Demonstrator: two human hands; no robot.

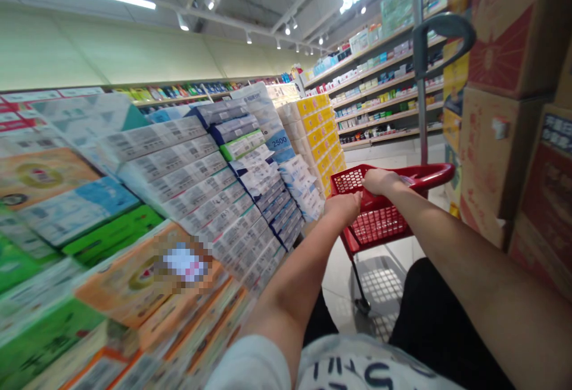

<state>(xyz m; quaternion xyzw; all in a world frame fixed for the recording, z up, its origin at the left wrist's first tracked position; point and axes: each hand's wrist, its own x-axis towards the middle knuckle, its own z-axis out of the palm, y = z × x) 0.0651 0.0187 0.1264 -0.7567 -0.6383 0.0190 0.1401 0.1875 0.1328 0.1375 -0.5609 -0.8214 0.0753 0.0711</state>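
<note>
A red plastic shopping cart (379, 223) with a mesh basket stands tilted in view just ahead of me. My left hand (345, 208) is closed at the near left part of its rim, thumb side toward the middle. Farther along, my right hand (381, 181) wraps over the red handle (431, 177), fingers curled down. The undersides of both grips are hidden. Through the mesh the basket shows no goods that I can make out. One caster wheel (363, 305) rests on the pale tiled floor, beside a grid-shaped shadow.
Stacked tissue packs (187, 158) line the left side, with orange packs (147, 277) close by my left arm. Yellow-and-white packs (319, 134) stand ahead. Cardboard cartons (487, 152) and a metal post (421, 98) rise on the right. Stocked shelves (379, 89) fill the back.
</note>
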